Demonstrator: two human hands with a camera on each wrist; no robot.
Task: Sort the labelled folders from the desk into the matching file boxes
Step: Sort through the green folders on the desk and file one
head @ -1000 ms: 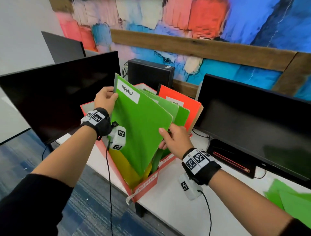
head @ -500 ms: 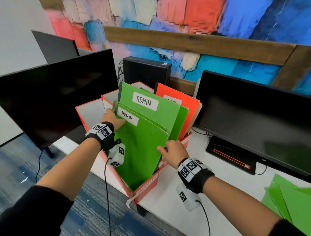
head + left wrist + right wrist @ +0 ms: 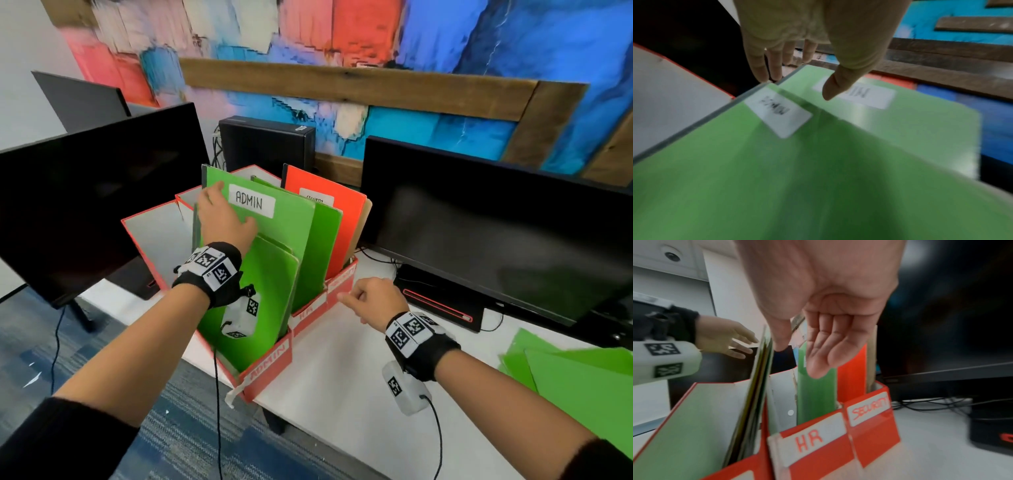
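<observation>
2 green ADMIN folders (image 3: 274, 260) standing in near-left ADMIN box (image 3: 270, 363); filing step judged done. Left hand (image 3: 224, 219) released, fingers straight at folder tops; right hand (image 3: 375, 301) loose, empty. Next: fetching green folders (image 3: 579, 380) lying right.

My left wrist camera blurs the front folder's label (image 3: 778, 112) past reading. My left hand (image 3: 224, 219) hides that folder's top corner in the head view, where the orange folder's label (image 3: 315, 198) is too small to read.

We read "ADMIN" on the white label of the tall green folder (image 3: 274, 219) at centre frame — and again in red on the front of the nearest file box (image 3: 270, 363). Lower centre in the right wrist view, the next box (image 3: 812, 443) says "HR", its neighbour (image 3: 869, 408) "SECURITY".
</observation>
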